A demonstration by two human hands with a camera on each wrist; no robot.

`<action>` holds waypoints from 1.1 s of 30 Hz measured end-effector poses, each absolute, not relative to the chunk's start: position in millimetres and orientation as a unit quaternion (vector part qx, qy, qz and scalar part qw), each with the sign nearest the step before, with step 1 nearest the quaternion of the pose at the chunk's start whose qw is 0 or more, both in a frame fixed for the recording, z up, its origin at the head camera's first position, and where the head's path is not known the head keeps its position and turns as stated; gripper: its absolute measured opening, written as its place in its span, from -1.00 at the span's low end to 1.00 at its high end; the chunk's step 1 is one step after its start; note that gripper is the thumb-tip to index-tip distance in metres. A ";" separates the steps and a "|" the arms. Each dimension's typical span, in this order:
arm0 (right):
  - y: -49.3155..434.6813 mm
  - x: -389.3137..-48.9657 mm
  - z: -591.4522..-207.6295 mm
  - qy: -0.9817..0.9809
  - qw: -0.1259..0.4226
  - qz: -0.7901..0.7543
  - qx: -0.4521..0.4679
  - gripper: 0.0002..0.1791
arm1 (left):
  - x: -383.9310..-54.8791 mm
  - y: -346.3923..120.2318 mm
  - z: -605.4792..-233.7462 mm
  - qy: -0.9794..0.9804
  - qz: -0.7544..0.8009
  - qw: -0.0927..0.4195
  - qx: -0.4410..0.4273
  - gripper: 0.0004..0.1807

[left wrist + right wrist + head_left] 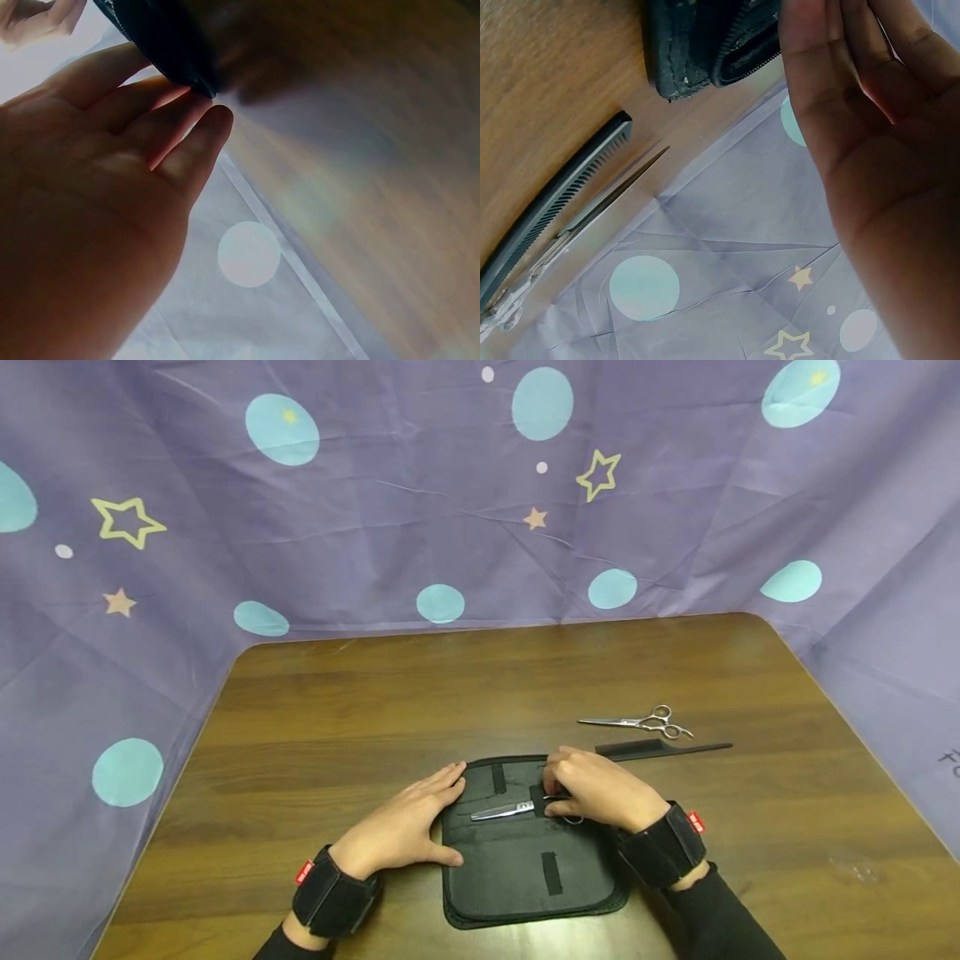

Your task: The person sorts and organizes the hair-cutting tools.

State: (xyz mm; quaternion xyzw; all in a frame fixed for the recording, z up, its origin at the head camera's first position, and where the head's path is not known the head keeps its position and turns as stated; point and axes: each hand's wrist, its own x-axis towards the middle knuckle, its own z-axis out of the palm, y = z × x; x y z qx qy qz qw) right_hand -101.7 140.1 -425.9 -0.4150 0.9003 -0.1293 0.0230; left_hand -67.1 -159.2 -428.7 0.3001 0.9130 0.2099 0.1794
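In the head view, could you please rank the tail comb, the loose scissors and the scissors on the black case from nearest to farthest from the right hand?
1. Scissors on the black case: directly at the right hand.
2. Tail comb: just beyond the hand.
3. Loose scissors: beyond the comb.

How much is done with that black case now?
Looks done: the black case lies open. In hand: the right hand seems to pinch the scissors lying on it; the left hand touches its edge. Left, if this is packing: the other scissors and the comb, outside on the table.
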 end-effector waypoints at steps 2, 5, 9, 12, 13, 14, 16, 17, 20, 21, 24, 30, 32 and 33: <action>139.3 -102.4 -425.3 0.901 0.022 -0.126 -0.414 -0.75 | -67.7 -159.5 -428.4 0.912 0.210 0.178 0.303 0.09; 138.3 -103.3 -424.8 0.902 0.021 -0.125 -0.412 -0.74 | -68.5 -159.6 -428.5 0.912 0.211 0.175 0.305 0.09; 136.7 -103.8 -424.5 0.903 0.017 -0.125 -0.411 -0.73 | -69.0 -160.4 -429.3 0.913 0.211 0.177 0.302 0.09; 136.1 -103.7 -424.2 0.904 0.016 -0.122 -0.410 -0.73 | -69.3 -160.9 -429.7 0.913 0.210 0.177 0.302 0.09; 136.2 -103.7 -424.2 0.904 0.016 -0.121 -0.410 -0.73 | -69.4 -160.8 -429.6 0.913 0.209 0.177 0.303 0.09; 136.3 -103.6 -424.0 0.905 0.017 -0.120 -0.409 -0.73 | -69.5 -160.7 -429.5 0.913 0.209 0.176 0.304 0.09; 136.8 -103.4 -423.9 0.906 0.021 -0.119 -0.406 -0.73 | -69.6 -160.4 -429.7 0.913 0.207 0.176 0.305 0.09; 137.2 -103.3 -424.0 0.906 0.022 -0.119 -0.405 -0.74 | -69.6 -159.9 -429.7 0.913 0.205 0.176 0.305 0.09; 138.4 -102.7 -423.9 0.906 0.027 -0.121 -0.404 -0.74 | -69.1 -158.7 -429.4 0.914 0.205 0.177 0.303 0.09; 138.7 -102.6 -423.8 0.906 0.028 -0.123 -0.404 -0.74 | -68.9 -158.5 -429.4 0.914 0.205 0.178 0.303 0.09; 139.6 -102.4 -423.1 0.904 0.030 -0.132 -0.406 -0.76 | -68.7 -158.1 -429.1 0.913 0.207 0.178 0.303 0.09; 144.9 -103.3 -419.0 0.905 0.041 -0.144 -0.399 -0.78 | -68.5 -157.6 -429.0 0.913 0.205 0.177 0.306 0.08; 149.1 -105.0 -417.4 0.905 0.032 -0.146 -0.398 -0.78 | -68.5 -157.5 -429.3 0.913 0.204 0.177 0.305 0.08; 151.8 -106.0 -416.1 0.906 0.025 -0.149 -0.396 -0.79 | -68.5 -157.4 -429.5 0.913 0.204 0.178 0.305 0.09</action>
